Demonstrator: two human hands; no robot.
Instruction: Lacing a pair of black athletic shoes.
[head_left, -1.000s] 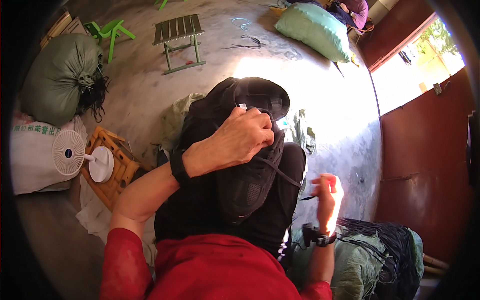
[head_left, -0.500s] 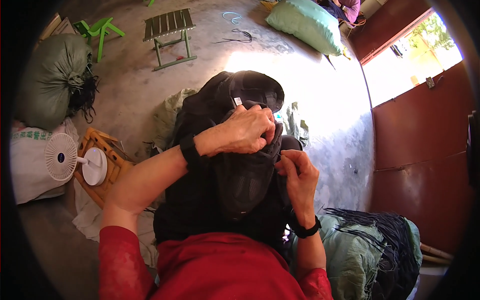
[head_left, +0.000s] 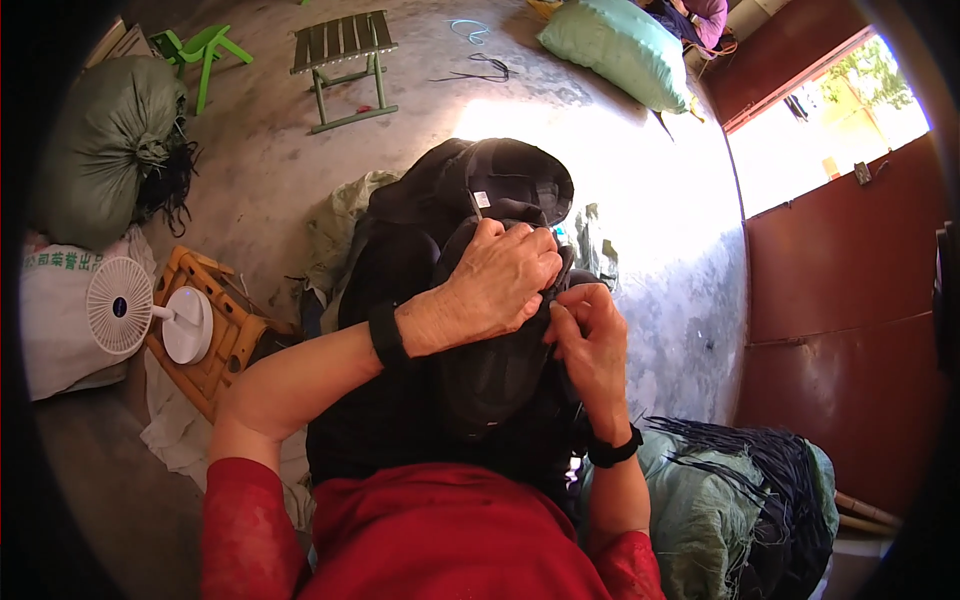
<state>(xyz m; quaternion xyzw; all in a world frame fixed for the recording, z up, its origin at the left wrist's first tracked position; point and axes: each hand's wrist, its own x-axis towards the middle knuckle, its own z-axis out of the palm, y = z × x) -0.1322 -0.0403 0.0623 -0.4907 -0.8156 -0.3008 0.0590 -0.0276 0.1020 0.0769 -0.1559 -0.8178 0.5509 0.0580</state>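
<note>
Woven green sack [head_left: 95, 150] lies at my ten o'clock on the concrete floor [head_left: 270, 170], with a white desk fan [head_left: 135, 315] resting on a low wooden stool [head_left: 215, 335] at nine, kept out of my working space. Black fabric piece [head_left: 490, 370], padded and cup-shaped, sits on my lap at centre, draped over a larger heap of the same black pieces [head_left: 470, 185] that reaches toward twelve, so the next ones are within reach. My left hand [head_left: 495, 285] is curled over the piece's upper edge, fingers closed on it to keep it taut. My right hand [head_left: 585, 335], just beside it and touching the same edge, pinches narrowly at the seam; whether a needle or thread is held I cannot tell. Another green sack [head_left: 700, 500] with dark fringed material [head_left: 770, 470] sits at four o'clock.
</note>
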